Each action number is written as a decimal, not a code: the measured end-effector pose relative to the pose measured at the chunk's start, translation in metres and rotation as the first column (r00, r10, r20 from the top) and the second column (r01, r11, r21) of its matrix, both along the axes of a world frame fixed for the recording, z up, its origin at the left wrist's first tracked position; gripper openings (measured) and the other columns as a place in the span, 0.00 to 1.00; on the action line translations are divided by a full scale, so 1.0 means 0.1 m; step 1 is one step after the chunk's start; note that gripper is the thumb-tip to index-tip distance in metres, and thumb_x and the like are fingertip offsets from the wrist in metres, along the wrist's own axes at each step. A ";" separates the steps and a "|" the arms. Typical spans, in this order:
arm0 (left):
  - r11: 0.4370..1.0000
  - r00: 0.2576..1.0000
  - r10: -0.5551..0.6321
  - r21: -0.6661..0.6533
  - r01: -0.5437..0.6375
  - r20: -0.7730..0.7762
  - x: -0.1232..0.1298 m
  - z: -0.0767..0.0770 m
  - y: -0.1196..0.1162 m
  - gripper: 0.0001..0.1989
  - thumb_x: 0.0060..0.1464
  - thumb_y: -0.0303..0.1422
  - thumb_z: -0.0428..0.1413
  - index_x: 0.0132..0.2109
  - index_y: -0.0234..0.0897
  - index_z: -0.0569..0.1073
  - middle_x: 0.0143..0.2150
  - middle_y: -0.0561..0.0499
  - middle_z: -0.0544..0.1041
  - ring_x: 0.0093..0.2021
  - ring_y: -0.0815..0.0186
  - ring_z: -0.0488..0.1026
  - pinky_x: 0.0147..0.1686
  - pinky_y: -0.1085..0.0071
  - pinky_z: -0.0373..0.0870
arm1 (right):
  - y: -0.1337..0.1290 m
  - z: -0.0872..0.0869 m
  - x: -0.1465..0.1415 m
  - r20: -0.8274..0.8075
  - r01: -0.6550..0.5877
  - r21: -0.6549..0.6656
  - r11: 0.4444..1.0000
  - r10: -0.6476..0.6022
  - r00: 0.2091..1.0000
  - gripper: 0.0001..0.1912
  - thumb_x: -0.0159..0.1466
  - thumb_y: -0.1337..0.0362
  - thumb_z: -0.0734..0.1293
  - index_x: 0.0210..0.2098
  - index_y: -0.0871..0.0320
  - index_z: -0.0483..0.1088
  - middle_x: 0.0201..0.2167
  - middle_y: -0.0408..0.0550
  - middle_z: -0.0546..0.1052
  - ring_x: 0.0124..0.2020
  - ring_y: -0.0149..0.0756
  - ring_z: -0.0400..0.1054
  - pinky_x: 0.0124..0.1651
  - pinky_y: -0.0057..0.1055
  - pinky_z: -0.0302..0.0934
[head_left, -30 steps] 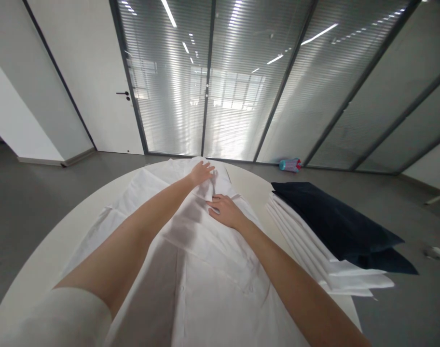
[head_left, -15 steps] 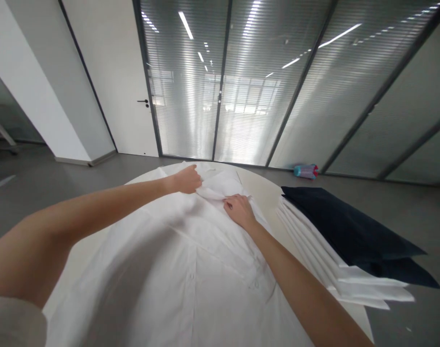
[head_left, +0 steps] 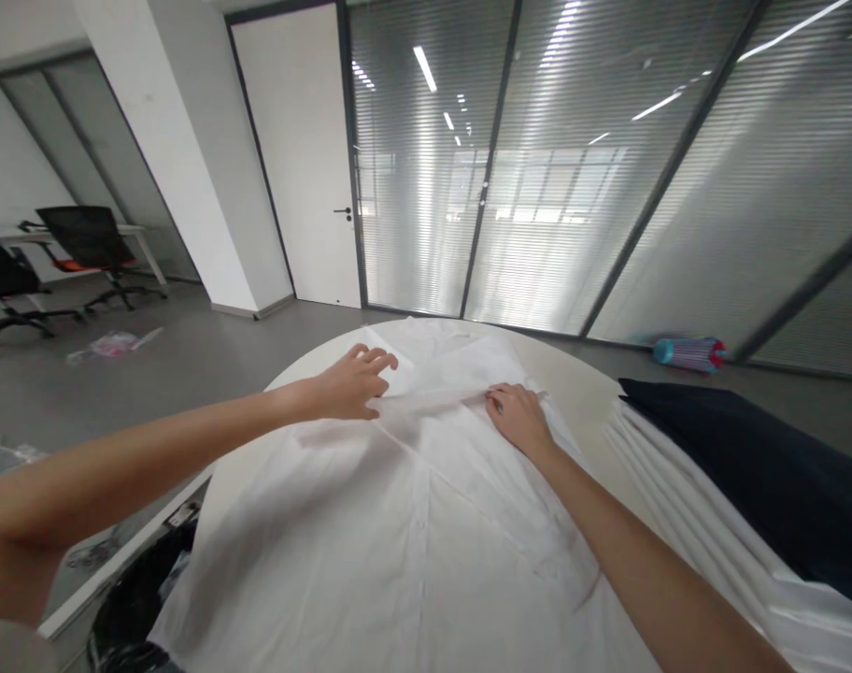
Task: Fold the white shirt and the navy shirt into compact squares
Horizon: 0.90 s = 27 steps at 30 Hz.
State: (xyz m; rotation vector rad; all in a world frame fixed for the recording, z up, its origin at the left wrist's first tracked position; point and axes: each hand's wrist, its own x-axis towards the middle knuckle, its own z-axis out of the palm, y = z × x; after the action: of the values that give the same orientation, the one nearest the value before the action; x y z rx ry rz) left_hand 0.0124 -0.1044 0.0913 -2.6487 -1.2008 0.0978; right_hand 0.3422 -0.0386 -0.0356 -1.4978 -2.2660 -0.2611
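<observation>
A white button-up shirt point(head_left: 370, 523) lies spread over the round table, its button placket running down the middle. My left hand point(head_left: 352, 381) is at the upper left of the shirt, thumb and index finger at the end of a raised fold, the other fingers loosely bent and apart. At the fold's right end, my right hand point(head_left: 520, 416) pinches the fabric with curled fingers. Between both hands the fold stretches nearly straight. The collar area beyond is rumpled and hard to make out.
On the right of the round table point(head_left: 587, 397) sits a stack of folded white cloth point(head_left: 668, 491) under dark navy cloth point(head_left: 748, 467). A black plastic bag point(head_left: 135, 589) is at the lower left. Office chairs point(head_left: 90, 243) and a blue-red bundle point(head_left: 688, 353) are farther off.
My view has turned left, bringing the chairs and black bag into sight. My left hand has moved away from my right and its fingers have loosened; the fold between them is straighter.
</observation>
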 end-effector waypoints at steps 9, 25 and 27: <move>0.883 0.955 0.298 -0.381 -0.274 0.004 -0.52 -0.08 -0.32 0.25 0.45 0.34 0.63 0.52 0.48 0.74 0.46 0.51 0.81 0.40 0.59 0.78 0.38 0.69 0.68 | -0.02 0.01 0.00 -0.022 0.048 0.124 0.991 -0.046 0.999 0.13 0.65 0.64 0.63 0.35 0.56 0.80 0.43 0.55 0.74 0.43 0.44 0.67 0.47 0.39 0.61; 0.937 0.667 0.227 0.027 -0.347 0.710 -0.51 0.09 -0.48 0.16 0.62 0.42 0.49 0.47 0.40 0.77 0.43 0.46 0.81 0.36 0.61 0.78 0.35 0.68 0.73 | -0.37 0.22 -0.59 -0.296 -0.206 -0.119 0.971 0.163 0.941 0.18 0.71 0.59 0.57 0.39 0.59 0.76 0.40 0.54 0.80 0.43 0.42 0.74 0.48 0.35 0.65; 0.934 0.609 0.188 0.051 -0.353 0.771 -0.48 0.18 -0.47 0.16 0.62 0.42 0.49 0.46 0.39 0.76 0.42 0.47 0.81 0.36 0.61 0.77 0.32 0.70 0.72 | -0.32 0.15 -0.53 -0.290 -0.272 -0.109 0.956 0.231 0.929 0.19 0.72 0.61 0.55 0.46 0.60 0.76 0.46 0.55 0.79 0.49 0.43 0.73 0.53 0.36 0.64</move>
State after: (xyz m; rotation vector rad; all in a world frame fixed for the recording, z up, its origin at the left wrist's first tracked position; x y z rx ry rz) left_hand -0.0358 -0.1510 0.1094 -2.3179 -1.7205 -1.1470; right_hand 0.2892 -0.0702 -0.0206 -1.2024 -2.2548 0.1845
